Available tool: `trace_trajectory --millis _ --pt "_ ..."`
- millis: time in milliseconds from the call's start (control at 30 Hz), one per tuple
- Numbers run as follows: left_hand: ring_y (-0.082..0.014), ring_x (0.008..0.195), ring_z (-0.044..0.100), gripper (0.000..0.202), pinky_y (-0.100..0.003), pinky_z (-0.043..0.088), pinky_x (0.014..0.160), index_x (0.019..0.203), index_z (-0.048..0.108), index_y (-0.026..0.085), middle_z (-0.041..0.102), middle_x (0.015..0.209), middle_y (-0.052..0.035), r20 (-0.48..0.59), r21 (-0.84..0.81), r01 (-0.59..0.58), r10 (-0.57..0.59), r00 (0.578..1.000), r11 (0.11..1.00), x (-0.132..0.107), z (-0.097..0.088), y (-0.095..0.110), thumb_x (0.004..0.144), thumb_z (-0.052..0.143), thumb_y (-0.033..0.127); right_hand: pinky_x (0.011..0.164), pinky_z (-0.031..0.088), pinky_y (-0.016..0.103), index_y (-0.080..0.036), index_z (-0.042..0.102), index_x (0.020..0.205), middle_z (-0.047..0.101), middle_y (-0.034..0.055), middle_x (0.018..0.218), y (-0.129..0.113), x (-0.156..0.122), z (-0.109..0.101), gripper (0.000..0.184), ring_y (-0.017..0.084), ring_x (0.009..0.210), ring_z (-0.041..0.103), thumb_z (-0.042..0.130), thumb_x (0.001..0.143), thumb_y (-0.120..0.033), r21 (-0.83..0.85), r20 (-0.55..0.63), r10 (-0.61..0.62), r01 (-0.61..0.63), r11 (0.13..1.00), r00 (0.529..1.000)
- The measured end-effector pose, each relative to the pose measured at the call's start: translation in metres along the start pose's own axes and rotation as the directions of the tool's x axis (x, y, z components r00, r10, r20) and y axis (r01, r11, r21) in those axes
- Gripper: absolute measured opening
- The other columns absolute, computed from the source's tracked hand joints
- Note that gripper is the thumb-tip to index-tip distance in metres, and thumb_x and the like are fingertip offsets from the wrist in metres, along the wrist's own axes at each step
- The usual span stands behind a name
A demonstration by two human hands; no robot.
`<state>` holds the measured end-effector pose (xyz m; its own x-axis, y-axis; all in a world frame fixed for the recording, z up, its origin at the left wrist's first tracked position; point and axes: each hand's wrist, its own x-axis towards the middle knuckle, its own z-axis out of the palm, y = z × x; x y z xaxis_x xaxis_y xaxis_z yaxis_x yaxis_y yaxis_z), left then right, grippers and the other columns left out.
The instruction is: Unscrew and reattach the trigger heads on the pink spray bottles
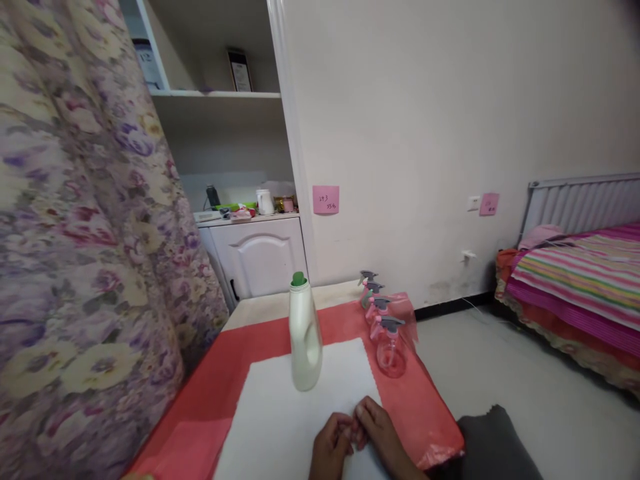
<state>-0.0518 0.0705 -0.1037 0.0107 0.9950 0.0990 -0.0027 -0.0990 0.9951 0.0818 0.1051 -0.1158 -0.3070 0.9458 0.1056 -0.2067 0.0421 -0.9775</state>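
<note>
My left hand (332, 440) and my right hand (374, 427) meet over the lower right part of a white cloth (270, 427). Both have their fingers curled in, and the fingertips touch between them. Whether anything small is inside them is hidden. Just beyond, a pale green bottle (303, 347) with a built-in handle and a green top (298, 279) stands upright on the cloth, apart from my hands. To the right, a clear pinkish spray bottle (391, 357) with a grey and pink trigger head is nearest in a row of several such bottles.
Red sheeting (425, 413) covers the table under the cloth. A flowered curtain (90, 267) hangs at the left. A white cupboard (265, 257) and the wall stand behind. A dark grey seat or cloth (493, 443) is at lower right, with a bed (580, 287) beyond.
</note>
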Motion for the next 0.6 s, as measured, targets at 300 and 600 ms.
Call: trace_trajectory --millis 300,600 --pt "-0.0158 0.059 0.057 0.044 -0.027 0.042 0.058 0.079 0.063 0.019 0.067 0.066 -0.0008 0.0 -0.023 -0.01 0.01 1.0 1.0 -0.004 0.0 0.003 0.076 0.065 0.063 0.057 0.041 0.027 -0.022 0.051 0.07 0.055 -0.0051 0.056 -0.01 -0.01 0.005 0.048 0.014 0.054 0.053 0.051 0.087 -0.067 -0.062 -0.018 -0.054 0.053 0.997 0.998" --pt "-0.0145 0.054 0.054 0.051 -0.027 0.041 0.055 0.078 0.063 0.019 0.065 0.062 0.0002 -0.034 -0.037 0.015 -0.016 0.999 0.999 0.001 -0.003 -0.015 0.071 0.065 0.069 0.055 0.04 0.026 -0.022 0.051 0.072 0.055 -0.0047 0.057 0.007 -0.006 0.001 0.049 0.013 0.051 0.05 0.048 0.088 -0.068 -0.084 -0.014 -0.056 0.055 0.995 0.998"
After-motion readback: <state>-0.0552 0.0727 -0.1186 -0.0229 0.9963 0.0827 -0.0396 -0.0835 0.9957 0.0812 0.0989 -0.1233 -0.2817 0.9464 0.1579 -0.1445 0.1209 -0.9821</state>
